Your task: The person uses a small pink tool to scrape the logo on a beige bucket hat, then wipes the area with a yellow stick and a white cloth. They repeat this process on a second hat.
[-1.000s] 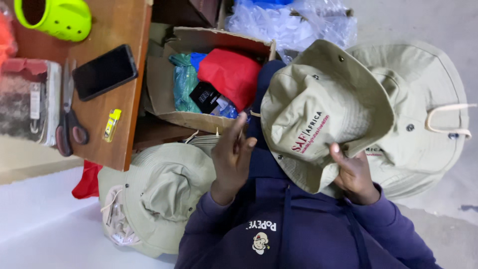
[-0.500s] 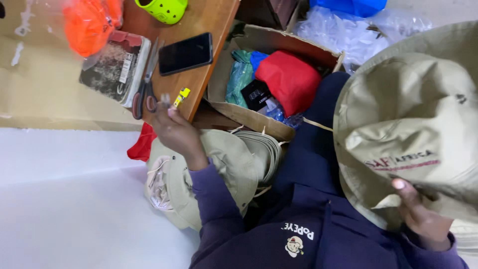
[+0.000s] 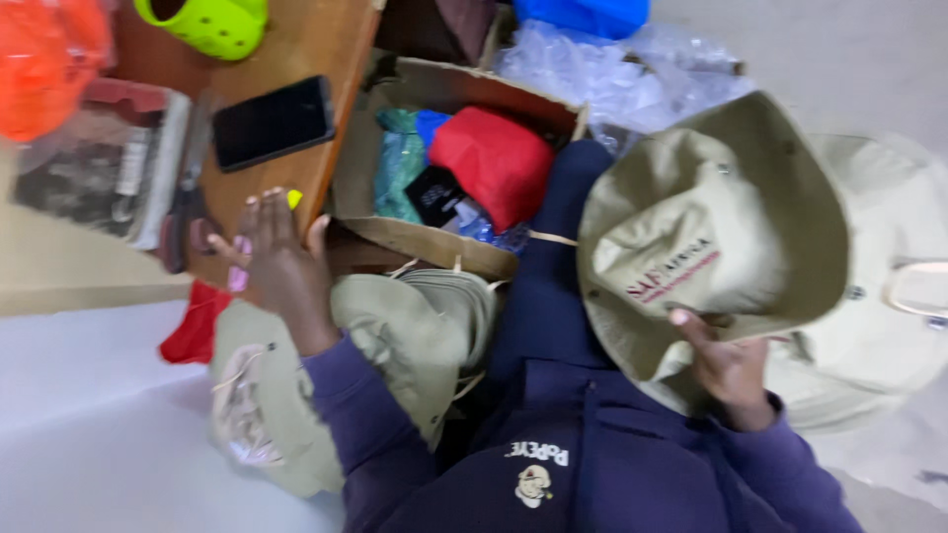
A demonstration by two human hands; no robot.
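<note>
Khaki cotton is what the head view shows most of: a soft bucket hat (image 3: 711, 247) with a wide floppy brim, held up over the person's lap by the right hand (image 3: 726, 365). That hand pinches the lower brim, thumb on top and fingers curled underneath, so it is closed on the cloth. The hat looks light and limp; it will likely sag wherever it is not supported, and the brim edge or the stitched crown seam seem the surest places to grip. It is not slippery and not fragile, though the eyelets and cord could snag.

The left hand (image 3: 272, 257) is spread wide, fingers apart, holding nothing, hovering at the front edge of the wooden counter (image 3: 326, 39), just beside the scissors (image 3: 183, 212) and a small yellow object (image 3: 294, 198). A dark phone (image 3: 272, 120) lies further back on the counter, near a lime-green clog (image 3: 212, 20).

Room is tight. A cardboard box (image 3: 425, 242) stuffed with red and teal cloth sits between the counter and the held hat. More khaki hats (image 3: 395, 345) are piled under the left arm, and another stack (image 3: 899, 296) lies behind the held one. Open floor shows only at lower left and far right.
</note>
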